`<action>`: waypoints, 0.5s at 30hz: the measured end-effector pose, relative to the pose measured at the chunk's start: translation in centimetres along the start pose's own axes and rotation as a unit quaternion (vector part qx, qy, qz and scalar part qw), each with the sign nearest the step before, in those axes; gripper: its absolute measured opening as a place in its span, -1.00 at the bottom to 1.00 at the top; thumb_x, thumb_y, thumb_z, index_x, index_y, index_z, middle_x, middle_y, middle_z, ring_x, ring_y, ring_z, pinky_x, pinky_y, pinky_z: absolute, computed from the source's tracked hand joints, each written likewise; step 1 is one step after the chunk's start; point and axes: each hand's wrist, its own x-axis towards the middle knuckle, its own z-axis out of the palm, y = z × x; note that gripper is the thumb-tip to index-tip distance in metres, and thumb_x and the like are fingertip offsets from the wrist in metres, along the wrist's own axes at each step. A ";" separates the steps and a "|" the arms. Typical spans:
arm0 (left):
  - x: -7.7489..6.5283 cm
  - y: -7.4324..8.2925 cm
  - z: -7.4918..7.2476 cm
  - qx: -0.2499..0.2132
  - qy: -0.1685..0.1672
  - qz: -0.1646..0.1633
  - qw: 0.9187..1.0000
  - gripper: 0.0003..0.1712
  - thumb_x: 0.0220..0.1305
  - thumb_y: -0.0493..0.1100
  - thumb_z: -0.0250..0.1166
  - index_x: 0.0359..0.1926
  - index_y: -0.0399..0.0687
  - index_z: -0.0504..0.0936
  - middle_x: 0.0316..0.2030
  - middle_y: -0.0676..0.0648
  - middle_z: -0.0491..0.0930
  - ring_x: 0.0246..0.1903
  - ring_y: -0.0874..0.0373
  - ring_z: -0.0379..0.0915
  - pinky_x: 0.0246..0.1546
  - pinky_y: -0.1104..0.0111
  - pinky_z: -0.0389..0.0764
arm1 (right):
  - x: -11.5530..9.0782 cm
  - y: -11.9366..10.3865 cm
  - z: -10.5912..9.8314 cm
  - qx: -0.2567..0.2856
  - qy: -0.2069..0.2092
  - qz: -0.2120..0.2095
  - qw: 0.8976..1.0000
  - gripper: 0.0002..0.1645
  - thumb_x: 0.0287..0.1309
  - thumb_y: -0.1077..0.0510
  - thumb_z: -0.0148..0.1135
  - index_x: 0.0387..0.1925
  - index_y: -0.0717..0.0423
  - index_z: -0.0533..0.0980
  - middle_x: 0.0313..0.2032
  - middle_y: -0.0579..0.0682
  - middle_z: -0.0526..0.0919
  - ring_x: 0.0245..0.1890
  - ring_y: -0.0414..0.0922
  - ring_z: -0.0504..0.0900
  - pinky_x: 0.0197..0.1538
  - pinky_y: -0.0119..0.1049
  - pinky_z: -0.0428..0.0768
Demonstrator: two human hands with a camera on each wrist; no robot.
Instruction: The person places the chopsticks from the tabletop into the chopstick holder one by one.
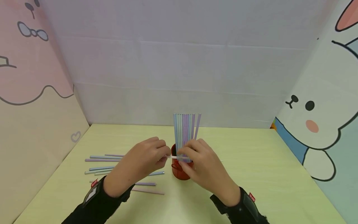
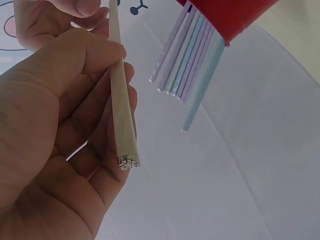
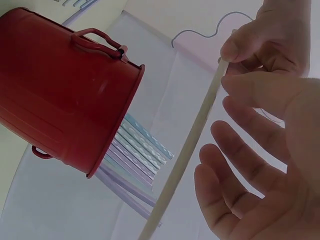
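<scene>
A cream-white paper straw (image 2: 121, 105) lies between the thumb and fingers of my left hand (image 1: 149, 155), which pinches it near one end. In the right wrist view the same straw (image 3: 187, 150) runs past my right hand (image 3: 250, 160). That hand's fingers are spread and loosely bent beside the straw; the nearest fingertip is close to it or touching, I cannot tell which. Just behind both hands stands a red bucket (image 3: 65, 90) with small side handles, partly hidden by my right hand in the head view. Blue, green and purple straws (image 1: 184, 127) stand upright in it.
Several loose straws (image 1: 102, 160) in purple, blue, green and pink lie on the pale yellow table (image 1: 251, 174), left of the bucket and partly under my left forearm. A white cloth wall (image 1: 179, 68) closes the back, with cartoon-printed panels (image 1: 316, 149) at both sides.
</scene>
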 end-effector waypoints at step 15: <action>0.7 1.9 1.1 -0.031 -0.019 -0.034 0.999 -0.77 0.08 -0.37 0.60 -0.27 -0.08 0.75 -0.39 0.07 0.64 -0.41 0.22 0.35 -0.39 0.54 0.43 | -0.1 0.0 0.3 -0.010 -0.043 0.016 0.999 -0.76 0.01 0.25 0.70 -0.31 0.06 0.73 -0.33 -0.11 0.68 -0.28 -0.17 0.58 -0.20 -0.38 0.68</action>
